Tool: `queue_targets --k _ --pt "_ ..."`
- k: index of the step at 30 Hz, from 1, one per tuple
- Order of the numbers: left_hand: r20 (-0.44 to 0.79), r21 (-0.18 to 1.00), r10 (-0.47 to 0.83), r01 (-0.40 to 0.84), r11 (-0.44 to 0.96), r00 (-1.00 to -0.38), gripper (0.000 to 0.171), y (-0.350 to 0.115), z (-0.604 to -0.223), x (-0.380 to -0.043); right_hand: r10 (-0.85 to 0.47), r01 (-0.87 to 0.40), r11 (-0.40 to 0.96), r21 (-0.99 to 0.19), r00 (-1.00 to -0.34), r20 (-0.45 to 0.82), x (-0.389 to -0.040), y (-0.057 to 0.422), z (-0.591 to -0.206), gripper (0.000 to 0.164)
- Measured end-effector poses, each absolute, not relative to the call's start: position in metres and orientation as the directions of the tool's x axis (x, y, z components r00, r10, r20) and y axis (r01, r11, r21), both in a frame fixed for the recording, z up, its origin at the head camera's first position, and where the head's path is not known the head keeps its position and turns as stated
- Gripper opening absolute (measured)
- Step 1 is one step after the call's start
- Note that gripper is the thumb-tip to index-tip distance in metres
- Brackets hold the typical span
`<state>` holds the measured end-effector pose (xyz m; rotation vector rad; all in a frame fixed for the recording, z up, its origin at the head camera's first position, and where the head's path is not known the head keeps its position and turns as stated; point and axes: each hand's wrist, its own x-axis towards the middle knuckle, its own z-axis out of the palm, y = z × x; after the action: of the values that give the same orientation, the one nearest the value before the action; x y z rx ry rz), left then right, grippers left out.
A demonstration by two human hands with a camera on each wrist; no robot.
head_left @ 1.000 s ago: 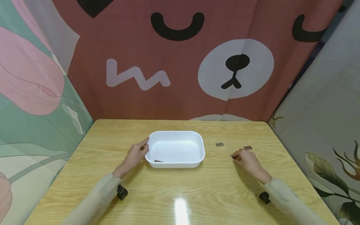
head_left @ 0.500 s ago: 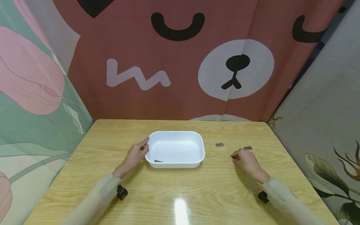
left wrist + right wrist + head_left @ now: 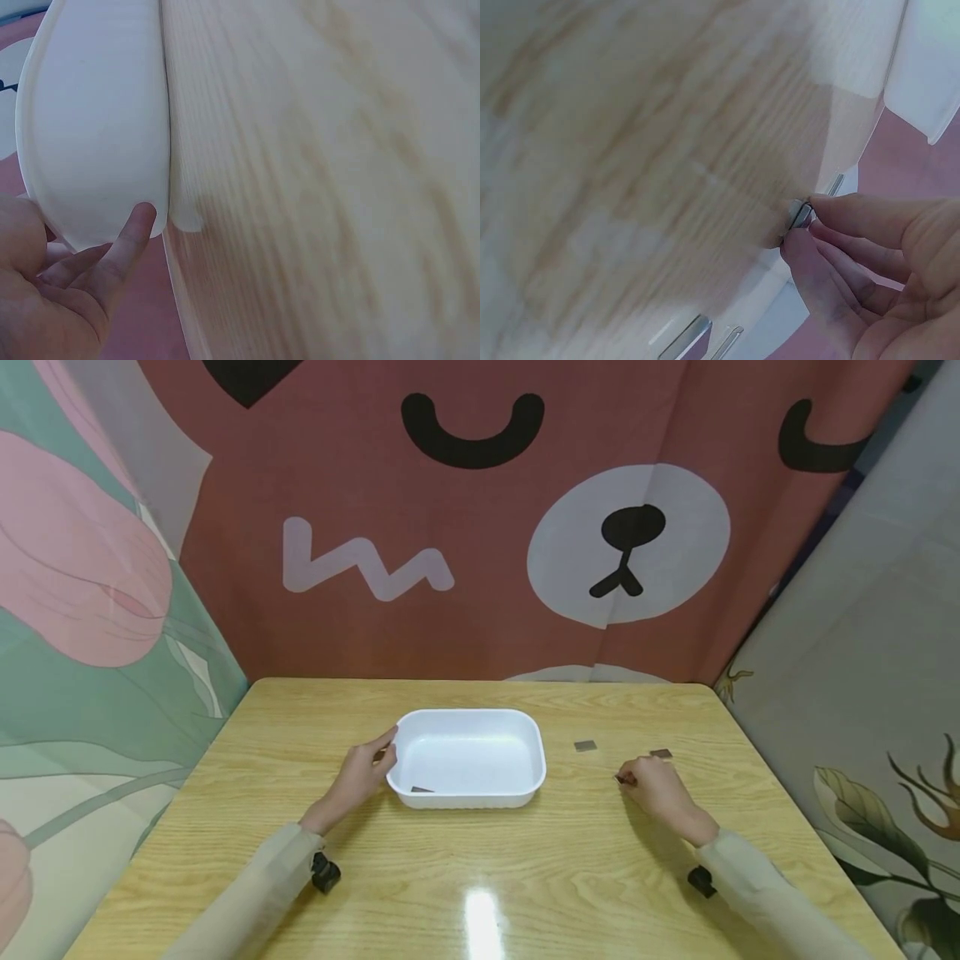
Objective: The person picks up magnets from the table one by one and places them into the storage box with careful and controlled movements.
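Observation:
A white plastic tray (image 3: 468,712) stands on the table, with a small dark flat piece (image 3: 422,790) at its front left inside. My left hand (image 3: 354,783) holds the tray's left end; the left wrist view shows fingers at the rim and one digit against the outer wall. Right of the tray, my right hand (image 3: 663,799) pinches a small grey metallic flat piece (image 3: 800,215) between thumb and fingertip, low over the tabletop. Whether that piece touches the table I cannot tell. Two similar rectangular pieces lie nearby, a grey piece (image 3: 585,746) and a darker piece (image 3: 661,753) just behind the hand.
The light wood table (image 3: 480,852) ends at a printed curtain (image 3: 480,635) behind it. Patterned cloths hang at the left and right sides. A black wrist camera sits under each sleeve.
Almost nothing differs. The right wrist has shifted very slightly left, while the pinched metallic piece stays at about the same spot. The left hand and tray have not moved.

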<state>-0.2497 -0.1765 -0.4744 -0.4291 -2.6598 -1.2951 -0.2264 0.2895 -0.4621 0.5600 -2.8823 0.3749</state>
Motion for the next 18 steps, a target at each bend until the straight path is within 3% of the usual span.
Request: queue_targets --k 18 --pt "0.264 0.746 0.185 0.322 0.582 -0.947 0.041 -0.1771 -0.4765 -0.2510 -0.347 -0.393 0.894 -0.214 -0.911 0.221 -0.2295 0.2887 -0.4651 0.004"
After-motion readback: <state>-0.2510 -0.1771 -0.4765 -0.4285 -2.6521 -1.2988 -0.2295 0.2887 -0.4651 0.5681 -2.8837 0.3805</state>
